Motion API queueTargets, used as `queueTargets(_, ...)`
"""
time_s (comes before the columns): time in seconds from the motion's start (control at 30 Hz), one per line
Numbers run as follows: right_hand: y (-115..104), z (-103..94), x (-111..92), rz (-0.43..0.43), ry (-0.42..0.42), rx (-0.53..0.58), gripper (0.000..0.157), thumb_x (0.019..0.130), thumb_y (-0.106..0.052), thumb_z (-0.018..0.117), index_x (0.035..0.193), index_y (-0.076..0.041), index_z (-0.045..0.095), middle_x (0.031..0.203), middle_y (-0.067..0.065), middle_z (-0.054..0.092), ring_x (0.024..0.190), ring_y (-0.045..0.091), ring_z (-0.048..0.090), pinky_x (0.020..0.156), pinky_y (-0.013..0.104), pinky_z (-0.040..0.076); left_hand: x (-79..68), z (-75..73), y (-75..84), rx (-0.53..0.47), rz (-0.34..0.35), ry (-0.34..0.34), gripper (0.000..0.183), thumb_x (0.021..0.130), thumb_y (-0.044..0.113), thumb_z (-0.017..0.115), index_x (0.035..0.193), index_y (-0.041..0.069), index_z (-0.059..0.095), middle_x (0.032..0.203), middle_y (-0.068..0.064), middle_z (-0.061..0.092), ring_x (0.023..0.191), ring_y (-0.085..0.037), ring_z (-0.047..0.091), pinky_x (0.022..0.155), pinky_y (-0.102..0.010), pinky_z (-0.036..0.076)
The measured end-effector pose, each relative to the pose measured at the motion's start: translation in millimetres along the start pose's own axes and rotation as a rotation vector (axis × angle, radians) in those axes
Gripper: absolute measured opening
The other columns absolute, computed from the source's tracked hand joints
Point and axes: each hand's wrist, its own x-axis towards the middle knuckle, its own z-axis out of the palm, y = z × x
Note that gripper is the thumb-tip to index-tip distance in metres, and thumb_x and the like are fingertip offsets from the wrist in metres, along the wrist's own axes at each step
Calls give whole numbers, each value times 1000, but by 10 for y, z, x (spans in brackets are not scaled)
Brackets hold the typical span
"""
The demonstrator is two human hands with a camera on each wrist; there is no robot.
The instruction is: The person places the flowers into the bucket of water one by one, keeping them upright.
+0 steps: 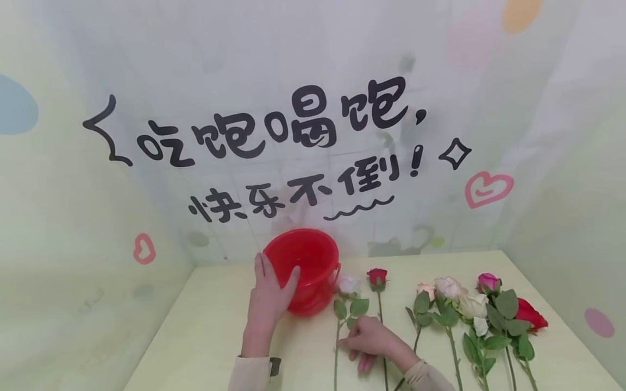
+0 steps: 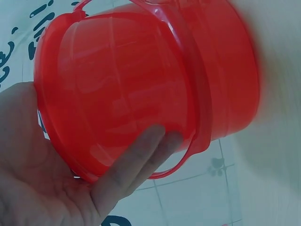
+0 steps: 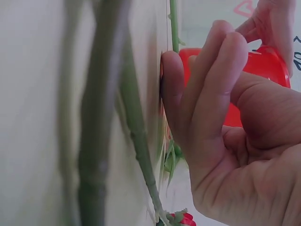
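Note:
My left hand (image 1: 270, 296) holds the red bucket (image 1: 313, 301) by its rim, with the thumb over the inside and the other fingers along the outer wall. In the left wrist view, two fingers (image 2: 136, 162) lie against the bucket (image 2: 127, 84) beside its handle. My right hand (image 1: 374, 345) is low over the table, its thumb and index finger pinching the green stem (image 1: 337, 326) of a pale rose (image 1: 349, 283). The right wrist view hides the pinching fingertips behind the hand (image 3: 211, 108). A single red rose (image 1: 377, 277) lies beside the pale one, its stem passing under the right hand.
On the right of the table (image 1: 181, 336) lie several more roses: light pink (image 1: 450, 287), cream (image 1: 473, 306), magenta (image 1: 489, 282) and red (image 1: 530, 314), their leaves overlapping. A pale printed curtain (image 1: 293, 54) with black lettering stands behind and around the table.

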Motion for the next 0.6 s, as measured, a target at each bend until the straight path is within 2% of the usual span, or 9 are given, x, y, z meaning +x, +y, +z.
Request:
queueTargets(0.17,25,23,1,2,-12,41,26,98,-15,74,77,1,70,66,10,71,43,14,66,43,34,58,-16,14,-27,-12,7,-4,111,95,46,72,167,-2,4,171,-24,13,133,-54,54,90,-60,60)
queueTargets(0.43,14,96,12,10,41,23,38,97,-29,77,72,-2,67,63,7,69,42,13,65,42,35,57,-16,16,-28,-23,-10,-15,112,95,48,72,168,0,1,172,-23,11,132,-54,54,89,-60,61)
queueTargets(0.6,-9,130,10,8,67,12,37,96,-24,77,69,-2,65,61,8,67,41,12,63,41,35,57,-10,19,-21,-25,-5,-5,112,94,46,73,168,0,2,171,-23,13,132,-54,54,88,-60,61)
